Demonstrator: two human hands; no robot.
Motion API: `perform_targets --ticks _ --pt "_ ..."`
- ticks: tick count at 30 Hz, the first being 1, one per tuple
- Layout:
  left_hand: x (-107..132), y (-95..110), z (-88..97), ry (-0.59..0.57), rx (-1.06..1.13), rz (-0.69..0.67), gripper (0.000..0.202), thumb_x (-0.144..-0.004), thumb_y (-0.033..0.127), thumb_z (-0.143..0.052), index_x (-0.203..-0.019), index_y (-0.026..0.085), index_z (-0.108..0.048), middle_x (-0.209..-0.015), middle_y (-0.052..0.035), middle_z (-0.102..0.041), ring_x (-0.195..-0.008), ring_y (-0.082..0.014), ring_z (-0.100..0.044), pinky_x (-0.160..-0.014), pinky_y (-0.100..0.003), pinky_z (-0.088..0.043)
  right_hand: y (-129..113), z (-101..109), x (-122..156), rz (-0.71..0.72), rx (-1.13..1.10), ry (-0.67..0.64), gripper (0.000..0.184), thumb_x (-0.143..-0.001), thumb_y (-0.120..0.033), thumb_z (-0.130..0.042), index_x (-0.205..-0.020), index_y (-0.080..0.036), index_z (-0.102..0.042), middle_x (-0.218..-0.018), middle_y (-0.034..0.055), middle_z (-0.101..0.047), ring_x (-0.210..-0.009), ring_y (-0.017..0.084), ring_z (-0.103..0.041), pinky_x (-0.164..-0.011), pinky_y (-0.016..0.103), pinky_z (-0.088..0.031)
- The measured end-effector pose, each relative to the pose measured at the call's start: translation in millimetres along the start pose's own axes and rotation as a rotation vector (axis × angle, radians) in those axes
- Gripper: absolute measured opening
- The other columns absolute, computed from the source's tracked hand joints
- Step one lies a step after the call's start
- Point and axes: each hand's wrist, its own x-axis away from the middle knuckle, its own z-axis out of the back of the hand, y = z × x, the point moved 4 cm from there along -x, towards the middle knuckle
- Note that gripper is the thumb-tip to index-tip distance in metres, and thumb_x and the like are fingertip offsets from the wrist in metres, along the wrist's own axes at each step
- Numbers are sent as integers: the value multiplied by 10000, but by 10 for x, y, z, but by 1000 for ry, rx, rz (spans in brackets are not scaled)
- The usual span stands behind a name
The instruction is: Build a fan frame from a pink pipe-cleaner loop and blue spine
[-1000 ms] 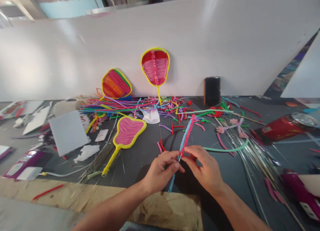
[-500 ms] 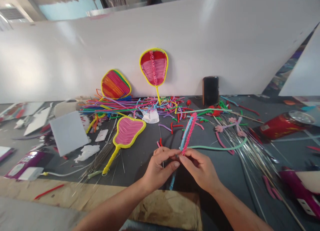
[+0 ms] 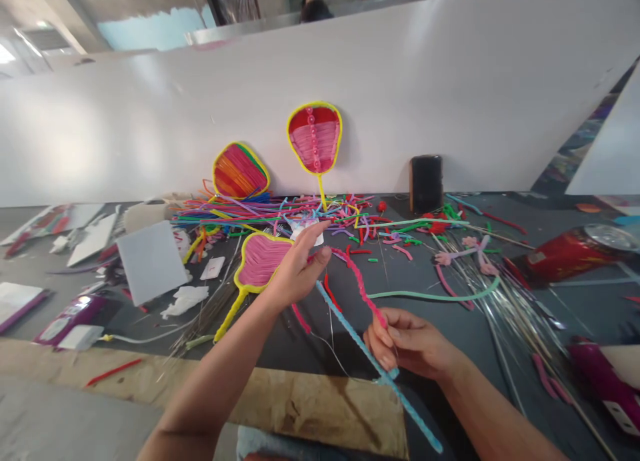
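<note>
My left hand (image 3: 300, 271) is raised near the middle, fingers stretched forward and thumb bent in at the upper end of a pink pipe cleaner (image 3: 361, 284). That fuzzy strand curves down to my right hand (image 3: 413, 344), whose fingers are pinched round its lower end. A light blue pipe cleaner (image 3: 350, 331) slants from below my left hand, past my right fingertips, toward the front edge. A short blue piece crosses it by those fingertips. Thin wire hangs nearby. Behind my left wrist lies a pink fan with a yellow frame (image 3: 261, 264), partly covered.
Two more fans, one orange-red (image 3: 241, 171) and one red-pink (image 3: 315, 138), lean against the white board (image 3: 380, 81). Pipe cleaner scraps lie before them. A phone (image 3: 426, 183) stands behind, a red can (image 3: 570, 254) lies at right, beside wire stems (image 3: 515, 314).
My hands have drawn apart, the left up and left, the right slightly lower and to the right. The pink strand now curves between them, and the blue one slants downward instead of standing up.
</note>
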Motion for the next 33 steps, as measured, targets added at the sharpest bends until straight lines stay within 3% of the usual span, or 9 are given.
perform_targets --ticks 3,6,8,15,23,28,33 --pt "-131 -36 -55 -293 52 62 371 -938 335 -397 -1226 162 -555 -1086 -85 -661 -959 -167 -623 -840 -266 -464 98 87 -36 -125 19 3 333 -772 -454 -670 -710 -169 -510 -589 -2 -560 -521 102 -475 -548 231 -313" --pt "-164 -64 -97 -532 39 60 291 -903 323 -470 -1060 170 -662 -999 -40 -700 -909 -149 -631 -794 -221 -451 123 195 -68 -171 69 126 301 -806 -429 -639 -721 -173 -504 -594 -12 -565 -530 101 -469 -569 232 -323" --pt "-164 -89 -107 -610 33 55 236 -875 297 -515 -971 172 -692 -958 -23 -707 -869 -136 -634 -770 -200 -440 97 240 -75 -169 128 217 307 -826 -435 -615 -710 -179 -491 -572 -25 -550 -526 101 -447 -567 231 -315" --pt "-139 -133 -222 -741 -60 8 167 -821 195 -552 -858 174 -714 -852 -10 -705 -780 -132 -627 -700 -196 -404 3 230 -56 -195 342 332 350 -840 -489 -586 -725 -165 -519 -602 -25 -542 -552 96 -417 -554 230 -280" --pt "-102 -262 -360 -774 -49 -24 179 -799 163 -530 -777 202 -703 -790 8 -696 -755 -131 -614 -707 -195 -398 10 235 -67 -193 436 361 381 -826 -521 -579 -699 -166 -524 -568 -30 -523 -521 95 -408 -536 231 -291" --pt "-59 -144 -377 -816 -95 -48 115 -776 205 -606 -803 223 -717 -785 16 -706 -722 -132 -624 -654 -190 -385 2 237 -69 -186 477 371 398 -852 -522 -538 -670 -170 -511 -548 -34 -508 -509 95 -394 -533 233 -290" --pt "-40 -70 -430 -823 -148 -47 166 -782 136 -569 -756 223 -708 -771 26 -723 -735 -126 -644 -684 -188 -382 -21 211 -81 -172 520 354 392 -861 -509 -540 -665 -171 -509 -548 -39 -504 -528 96 -398 -559 236 -299"
